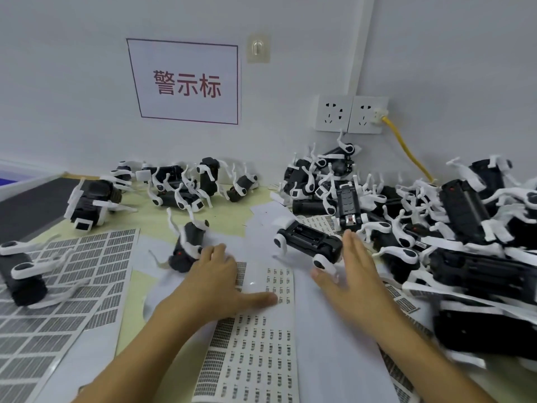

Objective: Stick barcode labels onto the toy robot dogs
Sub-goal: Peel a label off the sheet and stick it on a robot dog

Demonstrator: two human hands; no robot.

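Fingers of our right hand (353, 274) are straight and together, holding nothing, just beside the black plastic toy robot dog with white legs (309, 245) lying mid-bench. Our left hand (220, 283) rests flat, fingers spread, thumb pressing the white sheet of small barcode labels (261, 330) at the near edge. We judge the best move is to keep that sheet pinned and steady the dog before peeling a label. More dogs are heaped toward the right edge (436, 205); the pale yellow-green bench (232, 210) meets a white wall with a red-lettered sign (186, 82) and sockets (351, 114).

Blk/wht robot dogs (308, 242), yellow cable (406, 152)
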